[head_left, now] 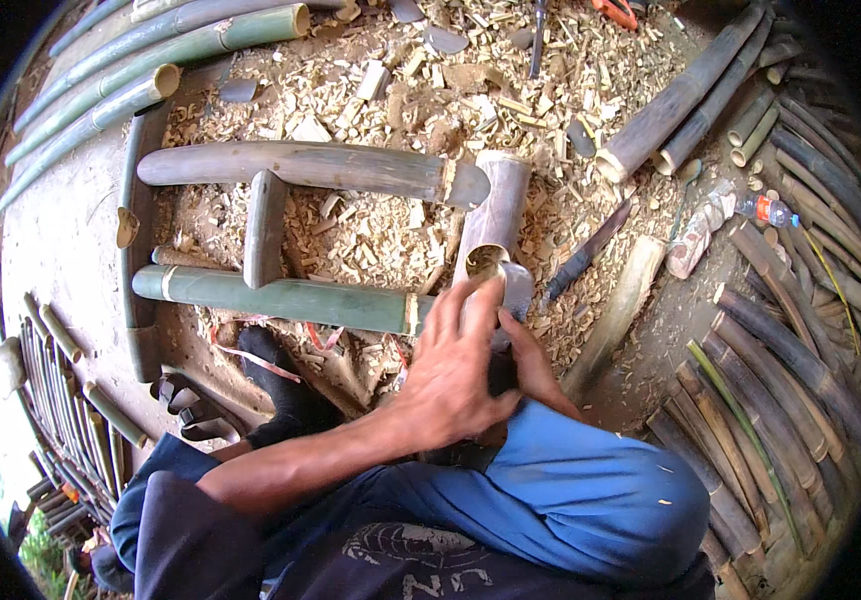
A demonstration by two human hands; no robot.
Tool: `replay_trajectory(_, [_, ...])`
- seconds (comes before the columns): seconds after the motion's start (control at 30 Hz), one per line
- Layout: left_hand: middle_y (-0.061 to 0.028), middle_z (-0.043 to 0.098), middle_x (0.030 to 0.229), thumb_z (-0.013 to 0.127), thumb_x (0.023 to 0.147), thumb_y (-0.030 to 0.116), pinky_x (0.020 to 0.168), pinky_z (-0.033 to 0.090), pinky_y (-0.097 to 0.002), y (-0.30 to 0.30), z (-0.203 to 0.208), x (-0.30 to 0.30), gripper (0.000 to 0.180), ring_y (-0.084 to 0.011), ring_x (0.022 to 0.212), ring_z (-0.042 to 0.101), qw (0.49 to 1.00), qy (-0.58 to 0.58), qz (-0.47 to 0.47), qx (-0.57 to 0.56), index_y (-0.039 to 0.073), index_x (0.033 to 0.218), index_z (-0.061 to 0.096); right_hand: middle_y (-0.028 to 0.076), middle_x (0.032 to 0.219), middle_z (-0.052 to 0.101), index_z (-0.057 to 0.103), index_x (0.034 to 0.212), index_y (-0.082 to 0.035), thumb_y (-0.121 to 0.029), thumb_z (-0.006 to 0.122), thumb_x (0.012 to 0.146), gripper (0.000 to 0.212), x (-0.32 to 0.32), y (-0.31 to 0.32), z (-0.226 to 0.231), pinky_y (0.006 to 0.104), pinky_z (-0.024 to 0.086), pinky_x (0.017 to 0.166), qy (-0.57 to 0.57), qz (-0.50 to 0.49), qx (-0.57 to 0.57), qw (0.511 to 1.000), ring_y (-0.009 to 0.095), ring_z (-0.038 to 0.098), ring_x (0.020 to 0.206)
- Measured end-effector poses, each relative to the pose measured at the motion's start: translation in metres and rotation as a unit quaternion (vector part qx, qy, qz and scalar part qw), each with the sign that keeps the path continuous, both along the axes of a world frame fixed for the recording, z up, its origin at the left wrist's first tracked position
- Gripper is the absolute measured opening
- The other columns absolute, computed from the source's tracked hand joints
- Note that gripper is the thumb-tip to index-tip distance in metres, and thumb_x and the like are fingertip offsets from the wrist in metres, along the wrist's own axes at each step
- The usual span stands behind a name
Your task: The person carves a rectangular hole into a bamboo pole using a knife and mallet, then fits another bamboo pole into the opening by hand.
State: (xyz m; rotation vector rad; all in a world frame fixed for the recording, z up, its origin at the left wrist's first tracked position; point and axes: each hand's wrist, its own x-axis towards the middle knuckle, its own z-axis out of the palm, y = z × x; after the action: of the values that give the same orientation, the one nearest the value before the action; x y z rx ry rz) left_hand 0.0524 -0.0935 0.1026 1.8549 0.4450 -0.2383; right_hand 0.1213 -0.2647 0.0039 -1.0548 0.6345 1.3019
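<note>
My left hand [450, 375] reaches over the near end of a short bamboo post [500, 195], its fingers bent round a grey, rounded piece [517, 288]. Whether that piece is bamboo or metal I cannot tell. Close behind it is my right hand [535, 365], partly hidden; a finger or thumb shows against the grey piece. A green bamboo rail [320, 303] runs leftward from my left hand. Farther off, a brown bamboo rail [290, 165] lies with its grey tongue over the post. A short crosspiece [264, 230] spans both rails, and a left upright [140, 250] joins their far-left ends.
Wood chips [340, 240] cover the ground. To the right lie a dark-handled knife [585, 255], a split bamboo length [615, 315], a plastic bottle [770, 211] and stacked bamboo poles [770, 400]. Green poles [190, 45] lie far left; a sandal [195, 405] is near my foot.
</note>
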Motion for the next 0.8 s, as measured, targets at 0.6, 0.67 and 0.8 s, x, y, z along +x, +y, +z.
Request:
replay_trajectory(0.6, [-0.0211,0.073,0.084,0.078,0.064,0.012,0.076,0.058,-0.0464,0.143,-0.032,0.097,0.028,-0.0351,0.085,0.075,0.844,0.157,-0.431,0.279,0.002,0.089,0.073,0.023,0.114,0.07,0.058,0.126,0.005,-0.028,0.051,0.107,0.039,0.019,0.075,0.009,0.0436,0.061,0.092,0.253,-0.168,0.172,0.937,0.034,0.07,0.11])
replay_trajectory(0.67, [-0.0204,0.074,0.087,0.085,0.059,0.017,0.075,0.058,-0.0466,0.154,-0.058,0.098,0.04,-0.0353,0.082,0.074,0.801,0.299,-0.491,0.169,0.003,0.095,0.074,0.023,0.111,0.07,0.059,0.123,0.006,-0.026,0.052,0.106,0.037,0.023,0.085,0.008,0.0437,0.06,0.092,0.251,-0.171,0.098,0.948,0.034,0.071,0.108])
replay_trajectory(0.8, [-0.0173,0.075,0.084,0.091,0.058,0.027,0.075,0.057,-0.0442,0.132,-0.086,0.026,0.047,-0.0336,0.082,0.073,0.874,0.35,-0.336,-0.033,0.003,0.094,0.074,0.019,0.098,0.071,0.062,0.112,0.003,-0.029,0.057,0.101,0.034,0.022,0.077,0.002,0.0443,0.062,0.081,0.184,-0.006,0.026,0.983,0.033,0.073,0.091])
